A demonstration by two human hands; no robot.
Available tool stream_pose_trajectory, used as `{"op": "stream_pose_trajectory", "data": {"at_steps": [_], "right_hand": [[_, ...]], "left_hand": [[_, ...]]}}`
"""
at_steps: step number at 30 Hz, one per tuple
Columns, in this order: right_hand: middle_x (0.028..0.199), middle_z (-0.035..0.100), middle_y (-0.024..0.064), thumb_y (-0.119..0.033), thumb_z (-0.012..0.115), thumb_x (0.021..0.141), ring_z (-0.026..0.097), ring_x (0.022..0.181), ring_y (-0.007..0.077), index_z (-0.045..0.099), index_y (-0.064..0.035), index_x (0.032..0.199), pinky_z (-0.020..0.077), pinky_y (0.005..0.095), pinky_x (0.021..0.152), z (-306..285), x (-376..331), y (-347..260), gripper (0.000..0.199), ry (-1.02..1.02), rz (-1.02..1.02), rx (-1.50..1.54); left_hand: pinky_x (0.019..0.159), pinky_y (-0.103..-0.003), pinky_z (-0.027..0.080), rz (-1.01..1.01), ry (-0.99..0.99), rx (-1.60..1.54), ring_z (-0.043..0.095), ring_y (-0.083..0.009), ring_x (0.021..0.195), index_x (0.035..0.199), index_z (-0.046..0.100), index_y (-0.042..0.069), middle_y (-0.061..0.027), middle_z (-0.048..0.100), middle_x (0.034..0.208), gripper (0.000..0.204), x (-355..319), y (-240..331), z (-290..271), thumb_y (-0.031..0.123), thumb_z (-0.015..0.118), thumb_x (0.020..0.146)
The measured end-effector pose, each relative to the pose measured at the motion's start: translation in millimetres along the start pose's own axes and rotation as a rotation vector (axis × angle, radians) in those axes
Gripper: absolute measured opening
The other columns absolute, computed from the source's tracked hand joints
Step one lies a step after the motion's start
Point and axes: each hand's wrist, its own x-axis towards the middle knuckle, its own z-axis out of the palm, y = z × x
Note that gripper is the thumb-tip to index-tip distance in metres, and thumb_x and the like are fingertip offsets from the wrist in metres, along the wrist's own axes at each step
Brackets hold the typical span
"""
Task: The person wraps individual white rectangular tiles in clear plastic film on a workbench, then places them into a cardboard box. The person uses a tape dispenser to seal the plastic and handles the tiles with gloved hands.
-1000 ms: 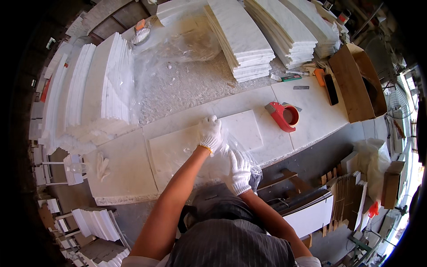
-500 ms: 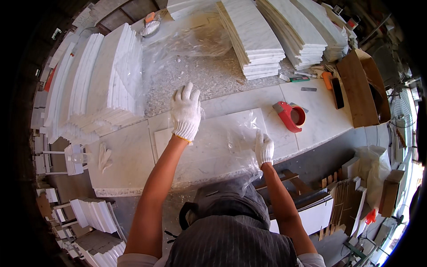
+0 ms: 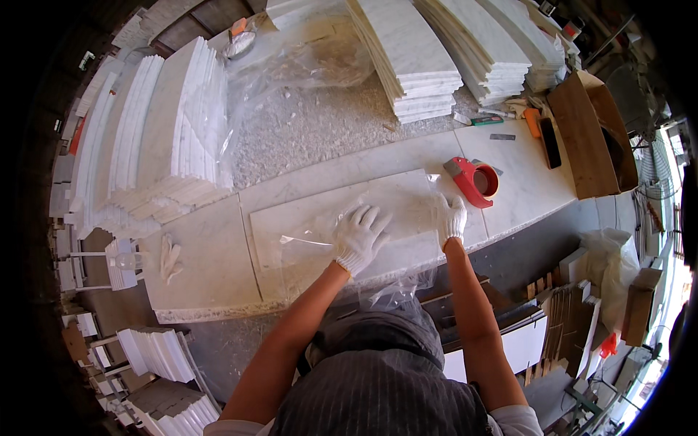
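A white marble slab (image 3: 283,225) lies flat on the bench in front of me, with clear plastic film (image 3: 302,251) over much of it and hanging off the near edge. My left hand (image 3: 361,236), in a white knitted glove, presses on the film over the slab's middle, fingers spread. At the slab's right end, my right hand (image 3: 451,220), gloved the same way, has its fingers closed on the film. Its fingertips are partly hidden. Just beyond that hand sits a red tape dispenser (image 3: 471,183) with a roll of tape.
Stacks of marble slabs stand at the left (image 3: 174,123) and far right (image 3: 411,62). A phone (image 3: 550,143), a green-handled knife (image 3: 486,120) and an open cardboard box (image 3: 582,138) lie right of the dispenser. A spare glove (image 3: 170,258) rests on the left.
My left hand has come down from the slab's far edge, nearer and rightward onto its middle. My right hand has shifted slightly right and away from me. The film now spreads over more slab.
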Motion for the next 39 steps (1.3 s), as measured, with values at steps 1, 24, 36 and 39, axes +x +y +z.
{"op": "stream_pose_trajectory", "data": {"at_steps": [1,24,36,39], "right_hand": [[0.083,0.066,0.012,-0.033,0.072,0.09,0.061,0.077,0.0174,0.066,0.0028,0.098,0.0509,0.0365,0.072,-4.1,-3.6,-1.5,0.038,0.021,-0.012,0.037],[0.074,0.061,0.0031,-0.029,0.07,0.094,0.057,0.062,0.01,0.065,-0.0004,0.096,0.0506,0.0273,0.058,-73.5,-170.7,16.3,0.029,-0.375,0.406,0.053],[0.102,0.07,0.0141,-0.008,0.071,0.09,0.069,0.087,0.0256,0.063,-0.0029,0.116,0.0549,0.0366,0.079,-63.5,-183.9,-31.1,0.028,-0.022,-0.403,-0.096],[0.104,0.069,0.0158,-0.006,0.068,0.091,0.069,0.091,0.0301,0.061,-0.0012,0.116,0.0555,0.038,0.08,-14.5,-200.1,-73.7,0.026,-0.476,-0.761,-0.01]], "left_hand": [[0.103,-0.049,0.043,-0.026,-0.025,-0.002,0.051,-0.0272,0.124,0.13,0.063,0.023,-0.0049,0.059,0.128,0.046,0.7,-1.3,1.0,0.038,0.068,0.088],[0.111,-0.061,0.03,-0.103,-0.14,0.127,0.043,-0.0333,0.134,0.128,0.063,0.022,-0.0093,0.054,0.138,0.06,19.0,25.2,14.2,0.056,0.071,0.079],[0.113,-0.065,0.021,0.012,-0.174,0.181,0.042,-0.0363,0.139,0.13,0.065,0.034,-0.009,0.052,0.148,0.05,6.2,27.9,24.1,0.06,0.061,0.088],[0.115,-0.065,0.018,0.039,-0.153,0.163,0.043,-0.0356,0.14,0.134,0.064,0.034,-0.009,0.049,0.152,0.048,13.5,28.0,16.9,0.057,0.054,0.093]]}}
